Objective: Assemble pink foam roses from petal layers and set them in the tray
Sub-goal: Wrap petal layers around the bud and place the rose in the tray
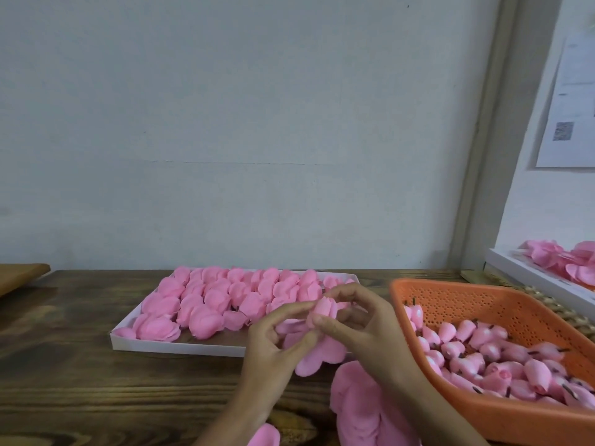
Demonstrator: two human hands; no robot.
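1. Your left hand [276, 337] and right hand [362, 320] both pinch the half-built pink foam rose [324, 312], keeping its petals wrapped.
2. The shallow white tray [177, 347] lies just beyond both hands, handy for placing.

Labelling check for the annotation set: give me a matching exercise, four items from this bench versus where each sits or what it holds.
1 white tray
2 orange basket
3 half-built rose
4 loose petal stack

A pinched between left hand and right hand
B holds buds on dark stems
C lies on the table under the right forearm
D holds finished roses

Pairs: 1-D, 2-B, 3-A, 4-C
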